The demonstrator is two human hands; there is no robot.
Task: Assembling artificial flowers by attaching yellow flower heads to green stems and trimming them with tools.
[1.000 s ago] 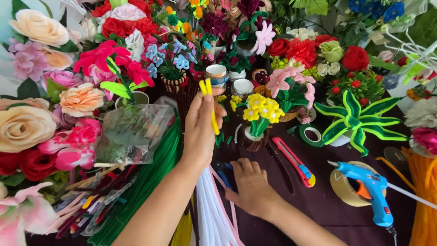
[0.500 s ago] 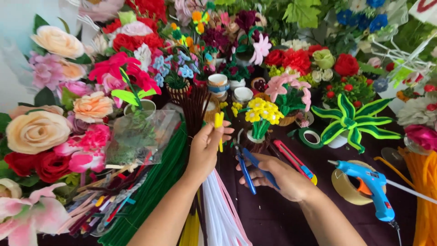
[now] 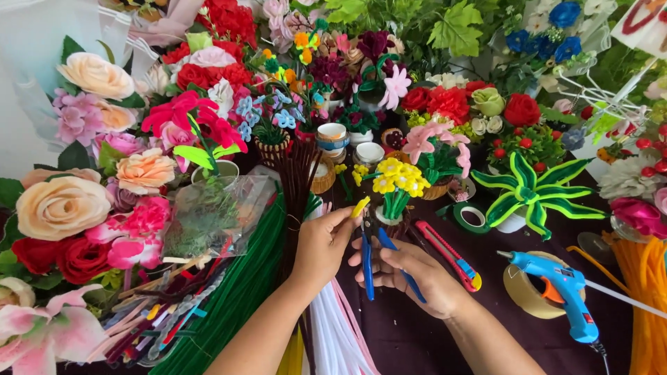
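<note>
My left hand (image 3: 323, 244) pinches a short yellow pipe cleaner (image 3: 360, 207) between thumb and fingers, its tip pointing up and to the right. My right hand (image 3: 413, 272) grips a pair of blue-handled cutting pliers (image 3: 368, 260), with the jaws raised just beside the yellow piece. Both hands meet over the dark table, above bundles of white and pink pipe cleaners (image 3: 340, 333). A dark brown pipe-cleaner bundle (image 3: 297, 182) stands just behind my left hand.
A red utility knife (image 3: 451, 255), a roll of green tape (image 3: 470, 217), a blue glue gun (image 3: 563, 292) on a tape roll and orange pipe cleaners (image 3: 643, 305) lie to the right. Green pipe cleaners (image 3: 236, 298) and artificial flowers crowd the left and back.
My left hand came down from its raised reach with the yellow piece. My right hand picked up the blue pliers from the table and brought them up to the yellow piece.
</note>
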